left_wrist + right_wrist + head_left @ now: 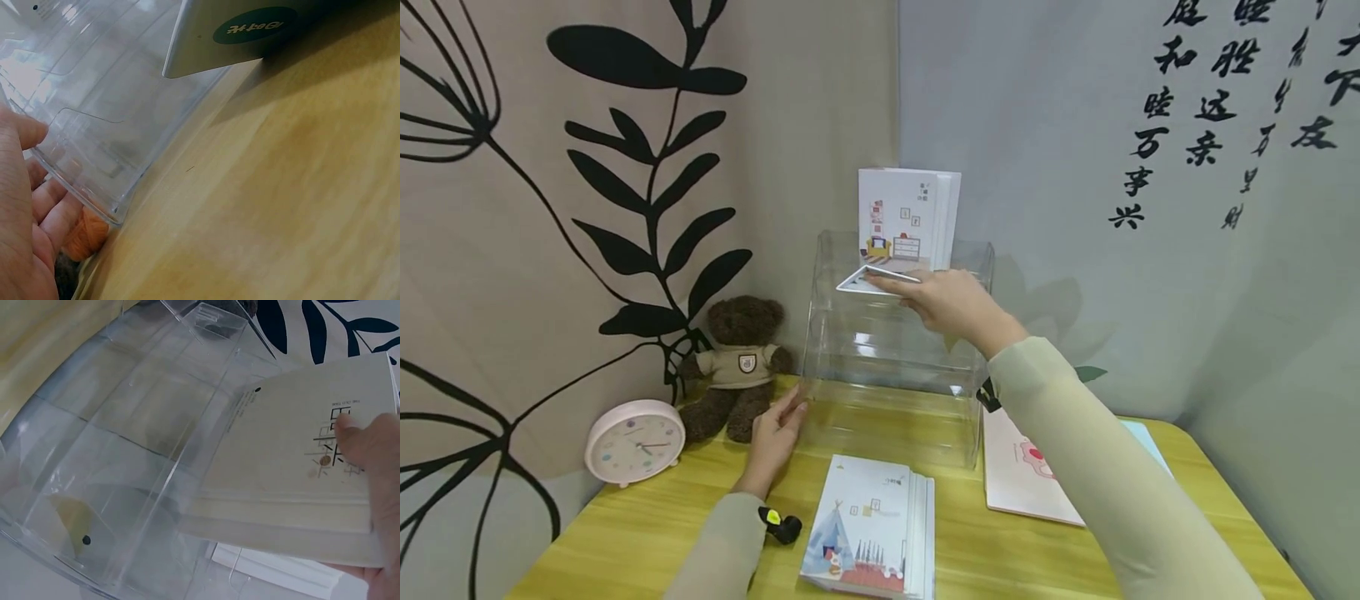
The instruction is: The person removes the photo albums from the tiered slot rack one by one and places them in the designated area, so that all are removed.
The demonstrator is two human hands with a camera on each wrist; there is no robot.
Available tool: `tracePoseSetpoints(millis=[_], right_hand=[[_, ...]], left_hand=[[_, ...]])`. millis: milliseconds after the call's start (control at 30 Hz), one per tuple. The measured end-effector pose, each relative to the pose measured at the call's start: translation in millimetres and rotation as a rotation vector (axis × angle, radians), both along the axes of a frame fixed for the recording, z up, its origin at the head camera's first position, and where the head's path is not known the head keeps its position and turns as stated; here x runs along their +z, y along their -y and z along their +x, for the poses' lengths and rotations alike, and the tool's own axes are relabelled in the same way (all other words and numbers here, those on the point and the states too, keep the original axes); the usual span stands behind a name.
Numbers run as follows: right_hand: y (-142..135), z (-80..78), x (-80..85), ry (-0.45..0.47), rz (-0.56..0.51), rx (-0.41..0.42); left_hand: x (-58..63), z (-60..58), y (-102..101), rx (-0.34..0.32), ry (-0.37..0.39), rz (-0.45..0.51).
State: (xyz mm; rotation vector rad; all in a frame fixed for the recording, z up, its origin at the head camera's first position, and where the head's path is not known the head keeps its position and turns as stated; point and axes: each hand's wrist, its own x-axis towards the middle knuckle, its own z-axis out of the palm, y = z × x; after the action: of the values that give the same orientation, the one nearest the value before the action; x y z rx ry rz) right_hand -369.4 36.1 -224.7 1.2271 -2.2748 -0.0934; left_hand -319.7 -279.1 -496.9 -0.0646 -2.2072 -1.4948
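A clear plastic tiered rack (887,354) stands on the table. My left hand (778,429) grips its left side edge, with the thumb on one face and fingers behind the panel (94,169). My right hand (951,304) holds a white book (262,456) by its edge, thumb on the printed cover and fingers underneath. This book lies tilted nearly flat at the rack's upper tier, in front of illustrated white books (895,212) standing on the top. In front of the rack lies a stack of white books (865,517) with a tent picture.
A brown teddy bear (741,367) sits left of the rack, beside a pink-white alarm clock (635,442). Right of the rack, a white booklet with a pink picture (1022,467) lies partly under my right sleeve. Fabric-covered walls (1045,125) close off the back.
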Motion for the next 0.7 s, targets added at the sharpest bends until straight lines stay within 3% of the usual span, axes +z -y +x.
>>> tracePoseSetpoints(millis=[433,700], right_hand=[[-5.4,7.7,-12.5,-0.189,-0.196,0.172],[-13.8,21.7,-25.9,-0.242,-0.277,0.212]], left_hand=[[0.6,-0.6,-0.1,0.050,-0.029,-0.042],[1.5,-1.7,-1.1,0.035,-0.029,-0.031]])
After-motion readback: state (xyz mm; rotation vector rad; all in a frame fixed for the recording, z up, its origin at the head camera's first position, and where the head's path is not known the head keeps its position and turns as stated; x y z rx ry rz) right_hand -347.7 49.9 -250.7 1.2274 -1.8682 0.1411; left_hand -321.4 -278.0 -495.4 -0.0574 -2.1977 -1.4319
